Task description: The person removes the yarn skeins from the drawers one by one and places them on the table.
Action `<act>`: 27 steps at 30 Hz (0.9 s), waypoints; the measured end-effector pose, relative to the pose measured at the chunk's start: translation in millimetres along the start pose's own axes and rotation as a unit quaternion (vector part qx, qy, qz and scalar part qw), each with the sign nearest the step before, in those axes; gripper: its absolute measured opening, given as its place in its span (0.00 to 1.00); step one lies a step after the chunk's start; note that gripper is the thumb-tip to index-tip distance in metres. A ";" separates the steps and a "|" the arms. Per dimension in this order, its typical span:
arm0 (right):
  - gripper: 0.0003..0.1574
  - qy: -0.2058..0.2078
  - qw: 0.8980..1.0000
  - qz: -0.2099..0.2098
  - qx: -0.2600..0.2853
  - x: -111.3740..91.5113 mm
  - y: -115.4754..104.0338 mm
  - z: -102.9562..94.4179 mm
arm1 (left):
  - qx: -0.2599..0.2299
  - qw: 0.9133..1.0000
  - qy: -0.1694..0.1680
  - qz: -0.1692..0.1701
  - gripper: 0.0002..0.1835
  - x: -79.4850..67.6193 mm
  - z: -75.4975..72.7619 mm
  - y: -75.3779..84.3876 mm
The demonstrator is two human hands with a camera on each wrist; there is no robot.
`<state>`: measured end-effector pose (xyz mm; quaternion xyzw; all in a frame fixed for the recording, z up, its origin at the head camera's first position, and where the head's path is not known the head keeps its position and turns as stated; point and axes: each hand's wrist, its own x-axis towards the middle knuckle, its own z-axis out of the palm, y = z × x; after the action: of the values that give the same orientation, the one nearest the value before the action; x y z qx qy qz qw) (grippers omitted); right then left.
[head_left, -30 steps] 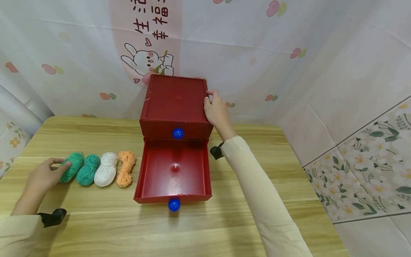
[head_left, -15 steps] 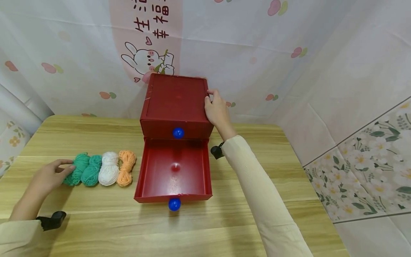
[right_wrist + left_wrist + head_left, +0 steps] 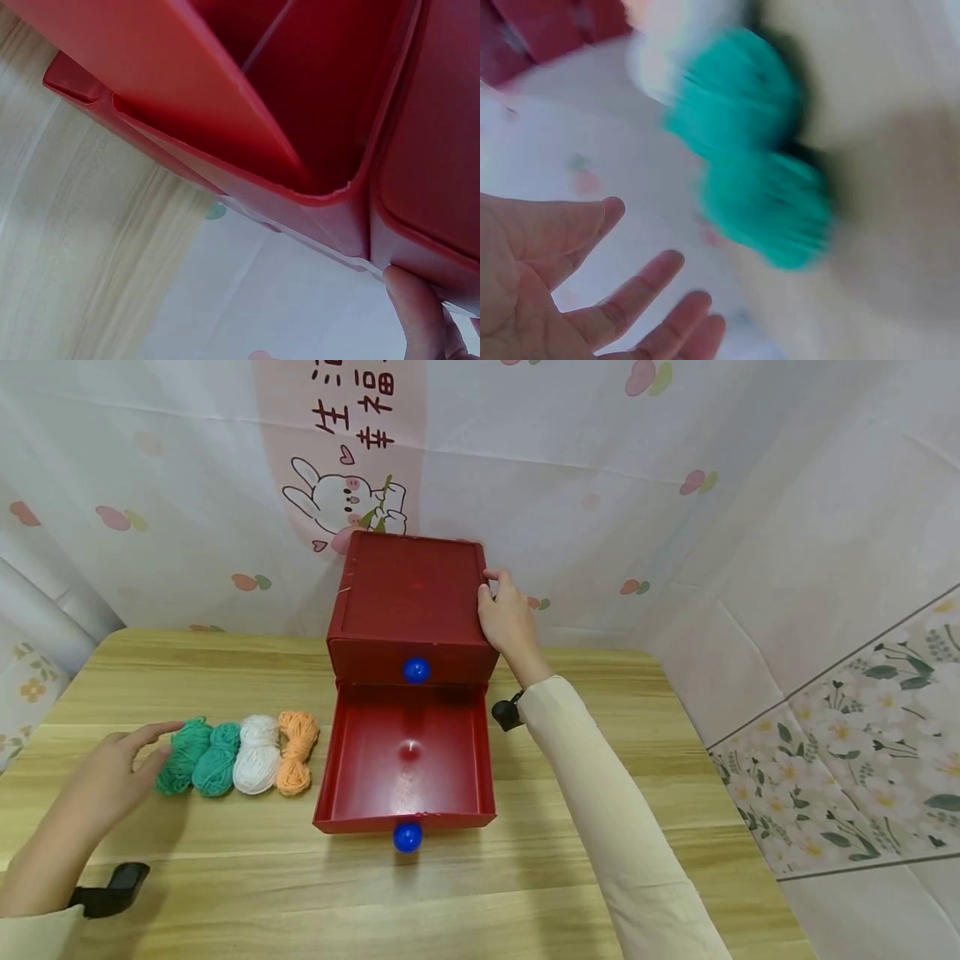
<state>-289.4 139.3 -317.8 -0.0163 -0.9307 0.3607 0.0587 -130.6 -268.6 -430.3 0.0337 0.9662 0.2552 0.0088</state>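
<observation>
Four small yarn skeins lie side by side on the table's left: a green one [image 3: 185, 757], a second green one [image 3: 217, 760], a white one [image 3: 257, 755] and an orange one [image 3: 297, 752]. My left hand [image 3: 112, 781] hovers just left of the outermost green skein, its fingers spread and holding nothing; the left wrist view shows a gap between palm and yarn. My right hand [image 3: 510, 620] rests against the right side of a red drawer box [image 3: 412, 589], fingertips at its top edge. Its lower drawer [image 3: 408, 760] stands pulled out with nothing inside.
Blue ball knobs [image 3: 416, 671] sit on both drawer fronts. The wooden table [image 3: 262, 885] meets a printed curtain [image 3: 585, 527] behind the box. A black wrist camera [image 3: 507, 714] sits at my right cuff.
My left hand pushed the skeins slightly right until they lay closer together, then let go of the outermost green one and drew back left. The right hand stayed on the box.
</observation>
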 end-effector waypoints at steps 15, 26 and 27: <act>0.26 0.000 1.000 0.000 -0.001 0.0 -0.1 0.3 | -0.085 0.973 0.088 0.194 0.16 -49.7 15.4 145.5; 0.26 -0.003 1.000 0.002 -0.005 0.5 0.9 -0.9 | -0.081 0.966 -0.070 0.236 0.16 -66.2 57.2 183.5; 0.26 -0.004 1.000 0.002 -0.004 0.3 0.9 -1.0 | -0.080 0.965 -0.080 0.236 0.16 -66.6 60.6 185.7</act>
<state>-289.6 140.7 -317.7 -0.0171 -0.9325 0.3568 0.0544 -50.9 -82.3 -391.3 0.2802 0.9036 0.3227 0.0284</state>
